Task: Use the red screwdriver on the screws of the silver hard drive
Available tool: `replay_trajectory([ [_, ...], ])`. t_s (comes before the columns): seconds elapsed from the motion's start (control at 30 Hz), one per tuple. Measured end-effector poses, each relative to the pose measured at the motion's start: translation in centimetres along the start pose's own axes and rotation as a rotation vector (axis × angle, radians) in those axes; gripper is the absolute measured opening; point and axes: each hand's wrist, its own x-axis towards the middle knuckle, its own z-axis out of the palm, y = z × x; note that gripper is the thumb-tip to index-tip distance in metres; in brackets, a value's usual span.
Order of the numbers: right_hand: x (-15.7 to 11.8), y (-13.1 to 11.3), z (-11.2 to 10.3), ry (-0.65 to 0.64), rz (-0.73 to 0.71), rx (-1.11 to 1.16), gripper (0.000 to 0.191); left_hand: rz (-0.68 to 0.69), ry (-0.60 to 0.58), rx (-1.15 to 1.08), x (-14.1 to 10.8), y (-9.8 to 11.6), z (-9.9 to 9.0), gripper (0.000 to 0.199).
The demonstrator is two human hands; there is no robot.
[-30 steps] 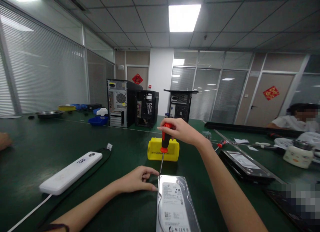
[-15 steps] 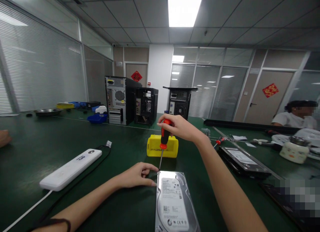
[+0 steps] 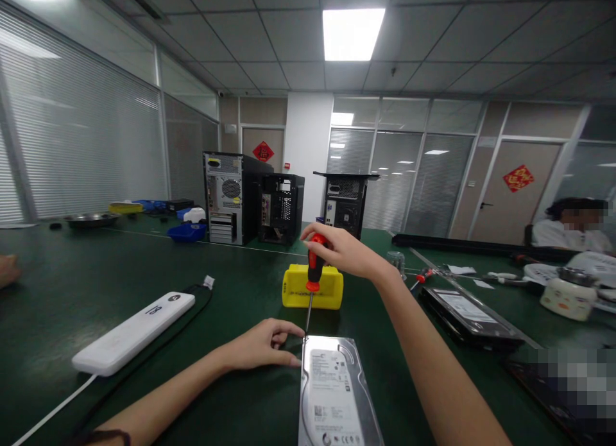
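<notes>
A silver hard drive (image 3: 332,388) with a white label lies on the green table in front of me, its near end cut off by the lower edge of the view. My right hand (image 3: 337,246) is closed around the red and black handle of a screwdriver (image 3: 315,266). The shaft slants down, and its tip meets the drive's far left corner. At that corner rests the index finger of my left hand (image 3: 262,344). Its thumb lies against the drive's left edge, apart from the index finger, with the other fingers partly curled. Behind the screwdriver stands a yellow bin (image 3: 293,289).
To the left lies a white power strip (image 3: 137,330) with a dark cable. Stacked hard drives (image 3: 469,314) and another screwdriver (image 3: 423,276) are on the right. Computer cases (image 3: 240,196) stand farther back. A person (image 3: 572,224) sits at far right; another person's hand (image 3: 7,269) shows at far left.
The whole view has shifted slightly downward in the picture. Both hands keep their places at the drive, and the screwdriver tip is still at the same corner.
</notes>
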Motion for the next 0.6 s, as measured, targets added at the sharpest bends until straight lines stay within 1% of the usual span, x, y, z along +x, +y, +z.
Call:
replay_trajectory([
  [0.13,0.08,0.01,0.13,-0.023,0.009,0.064,0.023,0.015,-0.001,0.013,0.06,-0.17,-0.05,0.065],
  [0.23,0.35,0.05,0.41,-0.022,0.039,0.064,0.025,0.006,-0.008,0.021,-0.03,0.04,-0.16,0.066],
  [0.33,0.52,0.06,0.54,-0.012,0.046,0.048,0.026,0.007,0.004,0.047,-0.12,0.31,-0.16,0.06],
  [0.43,0.31,-0.15,0.2,-0.034,0.028,0.115,0.024,0.031,0.051,0.075,-0.09,0.31,0.0,0.047],
  [0.6,-0.06,-0.67,-0.4,-0.096,0.051,0.237,0.031,0.115,0.163,0.063,0.15,-0.17,0.29,0.036],
])
